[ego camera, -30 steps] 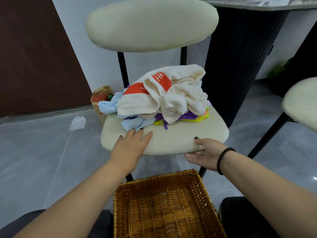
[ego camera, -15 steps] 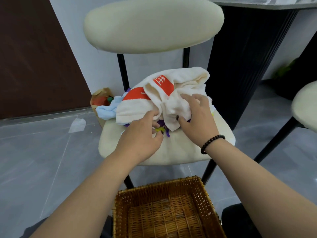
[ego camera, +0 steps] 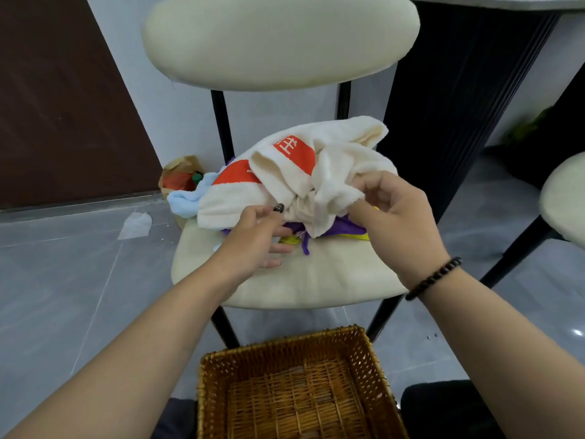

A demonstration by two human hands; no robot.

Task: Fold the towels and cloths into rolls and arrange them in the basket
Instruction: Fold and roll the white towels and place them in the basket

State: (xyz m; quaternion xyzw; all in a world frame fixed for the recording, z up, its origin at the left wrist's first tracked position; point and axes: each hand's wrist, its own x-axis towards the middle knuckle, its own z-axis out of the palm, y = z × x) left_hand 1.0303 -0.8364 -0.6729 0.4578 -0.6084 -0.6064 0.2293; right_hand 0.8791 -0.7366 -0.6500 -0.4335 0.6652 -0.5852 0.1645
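Padded seat (ego camera: 316, 280) under crumpled terry towel (ego camera: 342, 160)

One wicker basket (ego camera: 297, 384), one cream towel (ego camera: 294, 182), one light-blue cloth (ego camera: 185, 201), one purple cloth (ego camera: 342, 228), one yellow cloth (ego camera: 289, 239), two chairs (ego camera: 304, 280) and two hands (ego camera: 256, 239) show.

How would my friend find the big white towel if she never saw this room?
Look for the cream chair above the wicker basket. A heap of cloths lies on its seat, and the big towel sits on top, pinched by the right hand. It alone is cream with orange-red patches; the cloths beneath are blue, purple and yellow.
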